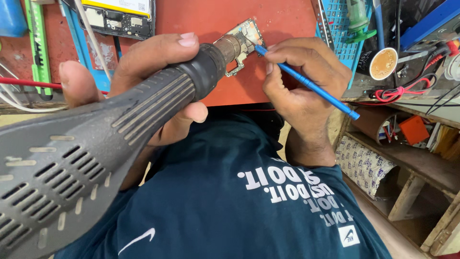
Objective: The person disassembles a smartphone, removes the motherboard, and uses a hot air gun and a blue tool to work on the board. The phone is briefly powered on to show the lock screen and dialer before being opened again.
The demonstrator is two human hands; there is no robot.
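Green tool (37, 45): lying along the left edge of the workbench (287, 19), long axis running away from the body.
Opened phone (120, 17): at the far left of the red mat (211, 19), innards showing, well apart from both hands.
Hot-air gun (96, 144): grey, vented body filling the lower left; long axis slanting up and to the right, metal nozzle ending just over the circuit board (244, 41).
Left hand (143, 81): wrapped fully round the gun's neck, thumb out to the left, fingers closed over the barrel, nothing else held.
Circuit board: small, flat on the red mat near its far edge, middle of the workbench; lies up and to the right of the left grip, up and to the left of the right grip, between the two tools.
Key relation: nozzle comes in from the board's left, pick tip from its right; right hand plainly the nearer, its tool tip touching the board's right edge.
Blue pick (306, 81): thin rod, long axis slanting down to the right, tip at the board, tail past the wrist.
Right hand (304, 91): pinched shut on the blue pick like a pen, heel resting at the workbench's near edge.
Cup (383, 63): pale drink inside, toward the right edge on a blue perforated mat (342, 33).
Red and black leads (407, 88): coiled at the right edge.
Shelves (407, 158): below the right edge, oddments inside, too cluttered to tell.
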